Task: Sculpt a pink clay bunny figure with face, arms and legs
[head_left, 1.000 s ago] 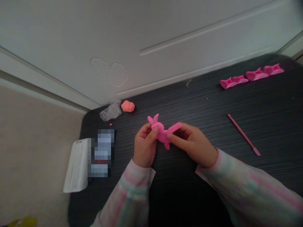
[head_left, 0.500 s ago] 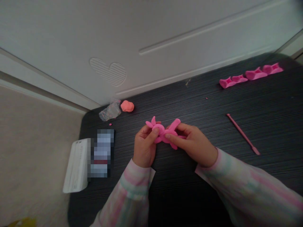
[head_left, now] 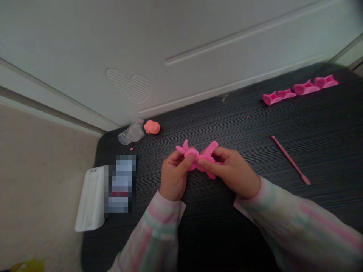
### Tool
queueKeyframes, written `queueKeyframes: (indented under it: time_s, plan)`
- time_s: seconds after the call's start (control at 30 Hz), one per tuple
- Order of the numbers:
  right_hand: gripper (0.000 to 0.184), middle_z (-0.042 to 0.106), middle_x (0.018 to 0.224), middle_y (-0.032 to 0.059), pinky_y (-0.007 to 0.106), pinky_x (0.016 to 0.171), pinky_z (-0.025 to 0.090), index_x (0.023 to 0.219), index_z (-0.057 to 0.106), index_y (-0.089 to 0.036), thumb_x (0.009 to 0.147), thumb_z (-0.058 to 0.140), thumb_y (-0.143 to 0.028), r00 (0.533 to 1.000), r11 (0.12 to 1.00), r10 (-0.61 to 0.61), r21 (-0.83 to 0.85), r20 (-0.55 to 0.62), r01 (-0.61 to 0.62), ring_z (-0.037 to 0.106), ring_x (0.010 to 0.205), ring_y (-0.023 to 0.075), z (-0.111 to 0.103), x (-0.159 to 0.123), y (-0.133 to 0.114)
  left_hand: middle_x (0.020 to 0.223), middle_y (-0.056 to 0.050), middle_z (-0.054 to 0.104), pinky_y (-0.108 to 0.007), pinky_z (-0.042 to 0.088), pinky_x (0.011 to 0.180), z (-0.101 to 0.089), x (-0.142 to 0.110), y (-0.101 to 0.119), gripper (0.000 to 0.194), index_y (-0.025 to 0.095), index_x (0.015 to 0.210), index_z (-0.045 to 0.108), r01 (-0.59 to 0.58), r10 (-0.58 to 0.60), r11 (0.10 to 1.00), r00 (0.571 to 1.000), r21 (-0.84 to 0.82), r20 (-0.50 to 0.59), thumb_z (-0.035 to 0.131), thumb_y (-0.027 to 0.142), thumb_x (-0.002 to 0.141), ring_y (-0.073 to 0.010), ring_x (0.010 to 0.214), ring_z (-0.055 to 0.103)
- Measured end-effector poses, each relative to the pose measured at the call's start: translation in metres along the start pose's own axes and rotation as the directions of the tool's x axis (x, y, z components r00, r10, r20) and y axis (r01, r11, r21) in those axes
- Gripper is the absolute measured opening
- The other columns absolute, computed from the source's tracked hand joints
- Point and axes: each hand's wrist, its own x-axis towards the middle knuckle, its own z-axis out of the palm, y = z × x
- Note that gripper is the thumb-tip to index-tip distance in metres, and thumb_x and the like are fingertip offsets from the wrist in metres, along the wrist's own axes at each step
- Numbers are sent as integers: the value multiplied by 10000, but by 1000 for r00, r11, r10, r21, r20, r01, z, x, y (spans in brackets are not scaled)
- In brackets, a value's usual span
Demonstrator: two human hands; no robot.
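Between my hands, above the dark table, is a pink clay figure with two pointed ear-like tips at its left end and stubby limb-like parts at its right. My left hand pinches the rounded left end, thumb on top. Closed on the right part is my right hand, its thumb pressed along the clay and one limb sticking up beyond the fingers. The fingertips beneath the figure are hidden.
A pink modelling tool lies to the right on the black table. Several pink clay pieces line the back right. Orange clay sits by a clear plastic bag. At left are a blurred-out phone-like object and a white box-like object.
The figure's left end has turned slightly and shifted a little to the right in my fingers. Both hands keep their hold in nearly the same place.
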Motion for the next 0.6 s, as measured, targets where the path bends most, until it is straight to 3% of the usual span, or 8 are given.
queueKeyframes:
  time_s: [0.6]
  plan:
    - [181,510,558,-42,213,455,322,694,572,-155,681,600,-334,999,1000,-27,-1,22,27,424,488,74,-1,0,2,704,20,665,-207,459,659,-4,-1,-4,148,196,745,670,-15,14,999,1000,39,24,698,261,616,-88,655,588]
